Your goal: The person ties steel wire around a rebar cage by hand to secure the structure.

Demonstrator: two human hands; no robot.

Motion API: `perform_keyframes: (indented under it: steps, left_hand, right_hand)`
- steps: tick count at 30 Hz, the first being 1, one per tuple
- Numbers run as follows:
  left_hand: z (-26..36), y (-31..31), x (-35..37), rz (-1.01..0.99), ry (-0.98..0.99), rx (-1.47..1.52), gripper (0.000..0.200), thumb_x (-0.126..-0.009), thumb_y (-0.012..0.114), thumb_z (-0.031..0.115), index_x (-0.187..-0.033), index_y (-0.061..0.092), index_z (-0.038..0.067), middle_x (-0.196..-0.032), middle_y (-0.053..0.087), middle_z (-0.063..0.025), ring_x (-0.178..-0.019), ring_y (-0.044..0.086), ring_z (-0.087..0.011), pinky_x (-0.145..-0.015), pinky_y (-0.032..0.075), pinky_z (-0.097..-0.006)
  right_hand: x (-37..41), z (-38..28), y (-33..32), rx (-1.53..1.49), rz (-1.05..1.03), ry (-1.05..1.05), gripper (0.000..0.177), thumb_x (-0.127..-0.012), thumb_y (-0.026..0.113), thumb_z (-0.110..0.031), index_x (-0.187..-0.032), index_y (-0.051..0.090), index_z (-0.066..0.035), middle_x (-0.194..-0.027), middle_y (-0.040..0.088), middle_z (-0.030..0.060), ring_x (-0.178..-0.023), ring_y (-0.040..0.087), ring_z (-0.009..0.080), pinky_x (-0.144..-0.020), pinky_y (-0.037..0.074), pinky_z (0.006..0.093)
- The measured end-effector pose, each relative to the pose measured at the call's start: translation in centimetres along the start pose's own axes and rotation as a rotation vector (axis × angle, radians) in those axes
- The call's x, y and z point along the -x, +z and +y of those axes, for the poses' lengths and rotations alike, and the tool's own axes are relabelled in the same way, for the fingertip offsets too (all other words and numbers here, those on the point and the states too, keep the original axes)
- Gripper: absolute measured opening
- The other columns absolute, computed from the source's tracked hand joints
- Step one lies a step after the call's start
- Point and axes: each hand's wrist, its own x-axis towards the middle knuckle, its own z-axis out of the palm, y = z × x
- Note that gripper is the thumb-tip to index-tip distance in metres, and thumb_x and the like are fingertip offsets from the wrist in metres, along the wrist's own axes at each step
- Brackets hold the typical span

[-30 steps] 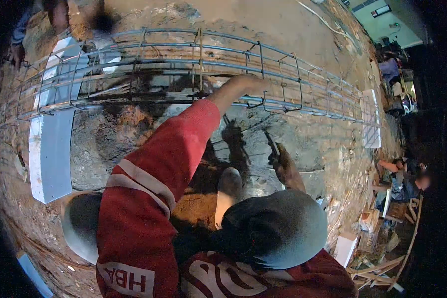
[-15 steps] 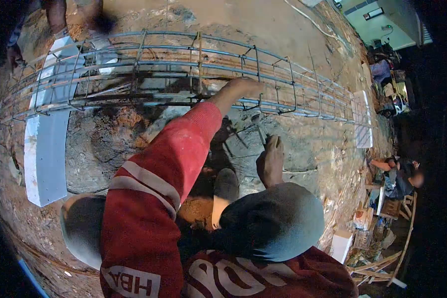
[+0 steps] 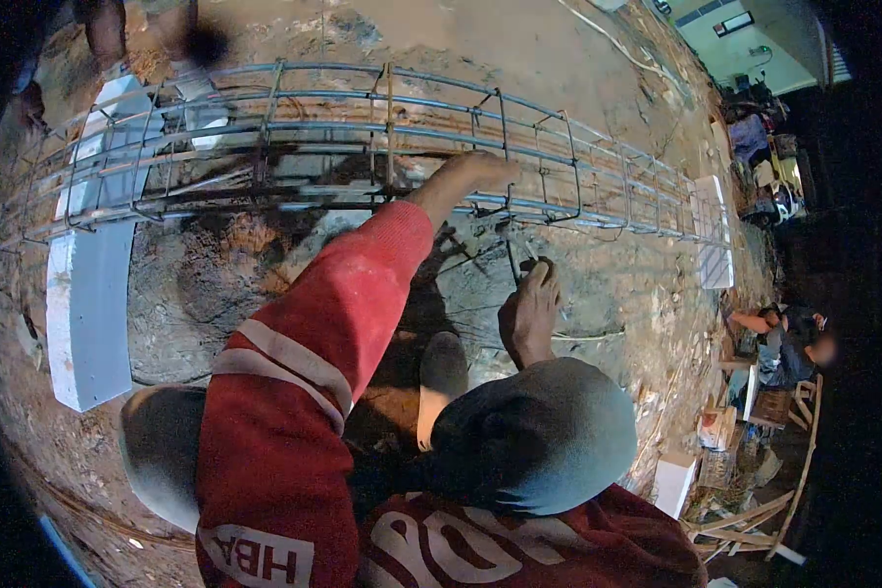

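A long steel rebar cage point(image 3: 402, 127), made of lengthwise bars and square stirrups, spans the view in front of me. My left hand point(image 3: 477, 173), at the end of a red sleeve, reaches over its near bars with fingers closed at a stirrup; the fingertips are partly hidden. Lower and to the right, my right hand point(image 3: 531, 302) is closed around a dark metal tool point(image 3: 514, 263) with slim handles that looks like pincers. The tool's head points up at the cage's lower bar, and whether they touch is unclear.
White blocks point(image 3: 88, 314) point(image 3: 712, 235) prop the cage at both ends. Another person's legs point(image 3: 106, 34) are at the far left. A second person point(image 3: 789, 343) is at the right near timber pieces point(image 3: 755, 529). Wet, muddy ground point(image 3: 608, 294) lies below.
My right hand has risen slightly toward the cage and turned, bringing the tool with it. My left hand stays at the stirrup.
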Motion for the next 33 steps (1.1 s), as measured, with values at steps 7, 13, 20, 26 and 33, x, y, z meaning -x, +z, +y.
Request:
perform_keyframes:
  steps: [7,13,20,26,33]
  left_hand:
    - [0.0,-0.3,1.0,-0.065,0.065,0.109,0.068,-0.09,0.046,0.054,-0.127,0.055,-0.002,-0.129,0.057,-0.021,-0.115,0.056,-0.0321,-0.099,0.041,-0.0407]
    - [1.7,0.1,0.3,0.048,-0.122,-0.167,0.062,-0.087,0.053,0.05,-0.122,0.061,-0.001,-0.12,0.063,-0.0175,-0.106,0.059,-0.0285,-0.092,0.044,-0.0389]
    - [2.7,0.2,2.5,0.028,-0.137,-0.054,0.056,-0.088,0.046,0.038,-0.122,0.057,-0.005,-0.127,0.057,-0.0263,-0.112,0.057,-0.0332,-0.096,0.042,-0.045]
    - [2.7,0.2,1.9,0.04,-0.14,-0.116,0.055,-0.088,0.049,0.039,-0.122,0.057,-0.003,-0.119,0.062,-0.0179,-0.103,0.056,-0.0271,-0.091,0.043,-0.0435]
    - [2.2,-0.1,1.9,-0.006,-0.063,-0.274,0.062,-0.093,0.041,0.05,-0.13,0.053,0.002,-0.135,0.053,-0.017,-0.12,0.054,-0.0304,-0.102,0.039,-0.0407]
  right_hand:
    - [-0.6,-0.2,0.1,0.018,0.077,-0.027,0.03,-0.077,0.046,0.005,-0.106,0.047,0.002,-0.108,0.047,0.0232,-0.103,0.045,0.0431,-0.088,0.034,0.0495]
    - [-0.7,-0.3,-0.2,-0.041,-0.087,0.075,0.015,-0.088,0.046,-0.004,-0.101,0.049,0.003,-0.087,0.057,0.0205,-0.079,0.055,0.0422,-0.068,0.041,0.0487]
    - [0.1,0.1,0.6,-0.399,-0.28,0.197,0.021,-0.088,0.051,-0.005,-0.105,0.046,0.004,-0.08,0.056,0.0243,-0.07,0.054,0.0465,-0.064,0.043,0.0527]
    - [-0.6,0.4,0.3,-0.183,-0.086,-0.036,0.046,-0.075,0.047,0.01,-0.12,0.039,0.01,-0.107,0.049,0.0311,-0.091,0.049,0.0483,-0.077,0.042,0.0523]
    - [0.2,2.4,4.0,-0.474,-0.178,0.303,0.023,-0.085,0.054,0.0,-0.106,0.045,0.004,-0.064,0.051,0.0174,-0.057,0.05,0.0399,-0.058,0.044,0.0439]
